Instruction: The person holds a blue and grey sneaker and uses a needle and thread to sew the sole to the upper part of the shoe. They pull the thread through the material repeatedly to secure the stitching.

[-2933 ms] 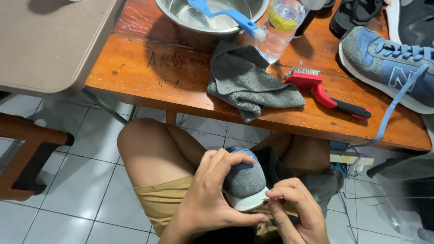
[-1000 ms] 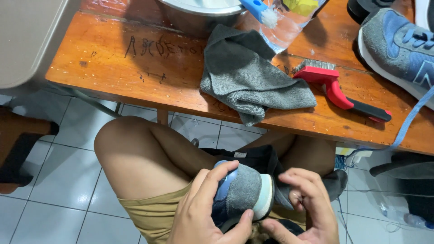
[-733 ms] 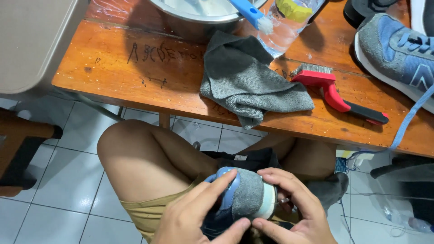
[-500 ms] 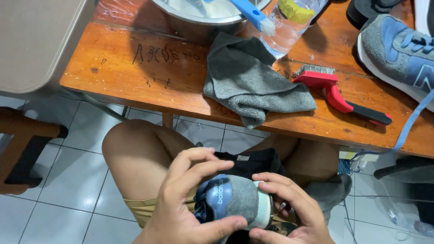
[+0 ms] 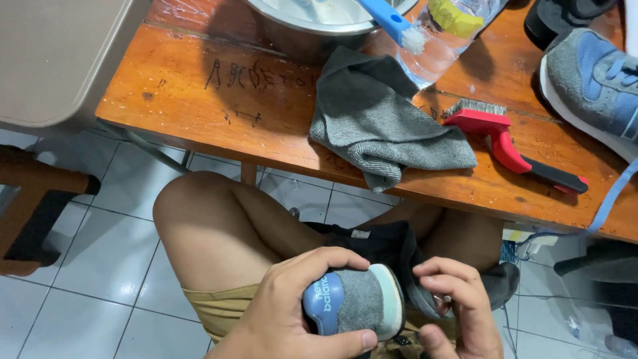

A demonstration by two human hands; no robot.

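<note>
Both hands' grip wraps the grey-blue shoe [image 5: 352, 302], heel upward.

A scratched orange-brown wooden table [image 5: 199, 100] is seen across the top of the frame, on which a metal basin [image 5: 312, 26] at top centre, a crumpled grey cloth [image 5: 382, 123] mid-frame, a red-handled brush [image 5: 505, 139] and a grey-blue sneaker [image 5: 595, 83] at upper right are laid.
</note>
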